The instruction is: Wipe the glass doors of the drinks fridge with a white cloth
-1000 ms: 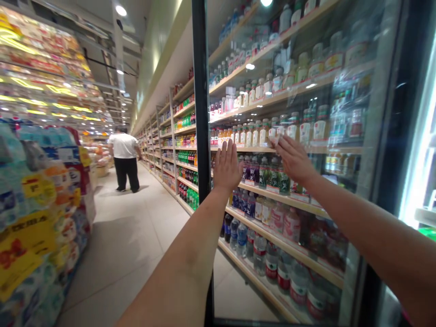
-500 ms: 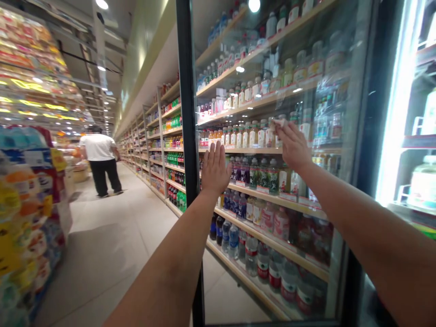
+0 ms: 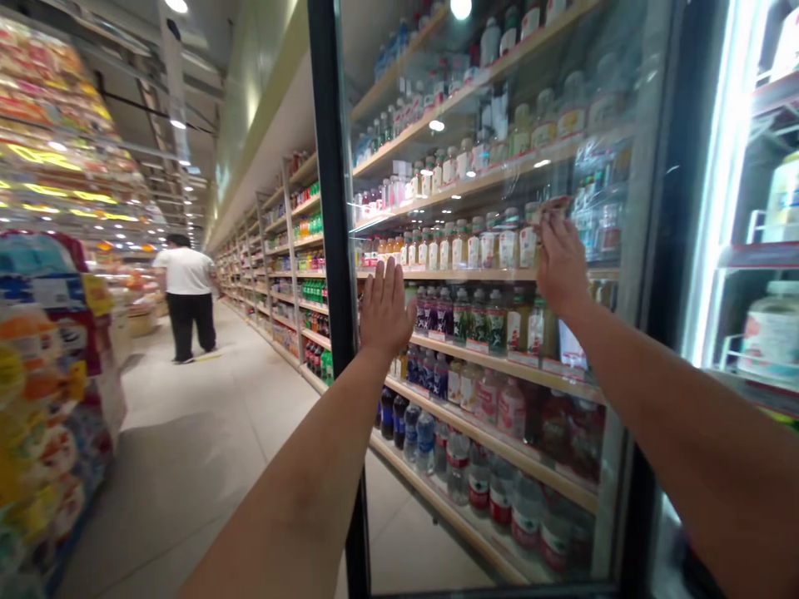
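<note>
A large glass door (image 3: 430,532) with a dark frame fills the middle of the view, and shelves of bottles show through it. Flat against the pane near its left frame lies my left hand (image 3: 387,308), fingers stretched upward, holding nothing. My right hand (image 3: 562,262) is farther right on the same pane, its fingers pressing a small pale cloth (image 3: 553,205) to the glass. Part of the cloth is hidden behind the fingers.
To the right is a lit fridge interior with bottles (image 3: 774,333). Along the aisle run drink shelves (image 3: 305,249). Packed goods (image 3: 56,399) are stacked at the left. A person (image 3: 187,291) in a white top stands in the aisle, back turned.
My right hand has slid to the right and slightly up across the glass with the cloth. My left hand stays flat on the pane. The view has shifted a little.
</note>
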The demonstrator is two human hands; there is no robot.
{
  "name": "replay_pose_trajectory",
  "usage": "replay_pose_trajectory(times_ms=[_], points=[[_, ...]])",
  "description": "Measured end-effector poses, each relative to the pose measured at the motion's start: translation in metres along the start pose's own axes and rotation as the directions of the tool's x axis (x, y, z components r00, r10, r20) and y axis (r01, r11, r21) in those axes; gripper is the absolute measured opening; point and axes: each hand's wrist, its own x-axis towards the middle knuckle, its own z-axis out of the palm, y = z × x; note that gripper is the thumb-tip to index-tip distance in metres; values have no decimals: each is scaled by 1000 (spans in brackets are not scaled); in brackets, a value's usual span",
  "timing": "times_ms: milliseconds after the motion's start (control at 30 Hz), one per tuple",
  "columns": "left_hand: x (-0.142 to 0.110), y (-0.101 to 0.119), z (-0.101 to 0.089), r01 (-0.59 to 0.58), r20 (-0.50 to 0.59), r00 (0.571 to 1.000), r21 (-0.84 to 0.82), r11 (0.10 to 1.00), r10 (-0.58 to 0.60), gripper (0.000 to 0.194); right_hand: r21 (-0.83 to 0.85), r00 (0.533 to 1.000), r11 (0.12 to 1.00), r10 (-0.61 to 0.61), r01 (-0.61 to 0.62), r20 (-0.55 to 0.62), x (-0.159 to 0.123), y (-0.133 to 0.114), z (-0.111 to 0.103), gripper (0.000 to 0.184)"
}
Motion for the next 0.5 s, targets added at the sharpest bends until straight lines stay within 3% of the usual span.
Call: replay_pose_trajectory(times_ms=[233, 367, 433, 500], points=[[0, 0, 1, 14, -7, 1000, -17, 1000, -14, 68, 67, 955, 967, -254, 247, 153, -32, -8, -3, 56], [0, 1, 0, 19, 6, 1000, -37, 999, -19, 68, 3, 995, 997, -83, 83, 60, -19, 11, -3, 58], [0, 1, 0, 22, 13, 1000, -41, 999, -21, 69, -13, 1000, 1000, 5, -5, -2, -25, 11, -1, 60], [0, 1, 1, 25, 10, 1000, -41, 999, -25, 70, 5, 1000, 1000, -1, 1, -19, -38, 7, 1, 58]])
